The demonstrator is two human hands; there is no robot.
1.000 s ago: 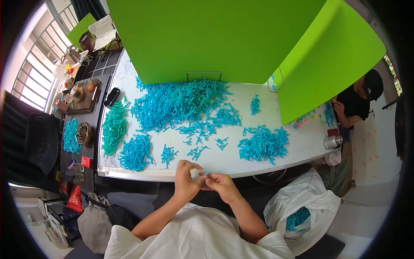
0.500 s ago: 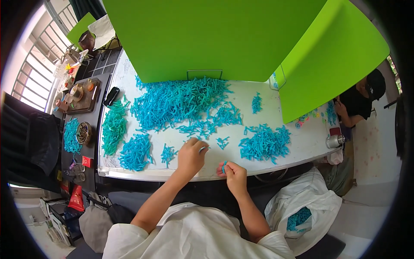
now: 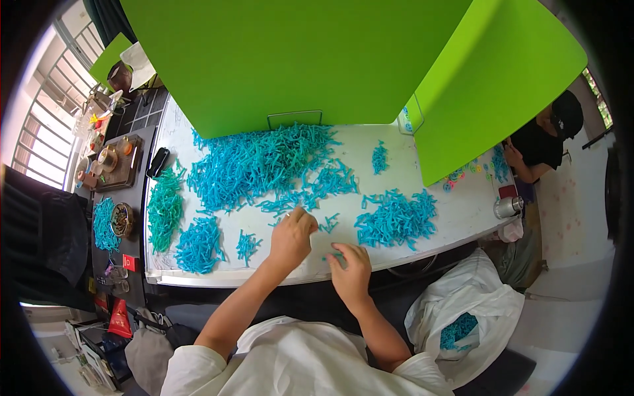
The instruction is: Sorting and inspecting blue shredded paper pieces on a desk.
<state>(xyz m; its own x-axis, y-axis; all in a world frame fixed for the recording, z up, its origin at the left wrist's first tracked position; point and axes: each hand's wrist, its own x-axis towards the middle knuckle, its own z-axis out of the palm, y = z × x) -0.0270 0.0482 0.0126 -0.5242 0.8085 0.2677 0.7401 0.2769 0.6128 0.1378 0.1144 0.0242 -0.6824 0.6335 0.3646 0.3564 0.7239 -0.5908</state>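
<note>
While the left hand reaches half-curled into scattered blue plastic pieces just beyond its fingertips, the right hand pinches one piece nearer on the table.

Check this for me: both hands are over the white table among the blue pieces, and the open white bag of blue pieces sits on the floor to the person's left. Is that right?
Not quite. The head view shows the white bag of blue pieces on the floor to the person's right, not left. The rest holds: the left hand and right hand are both over the white table among the blue pieces.
</note>
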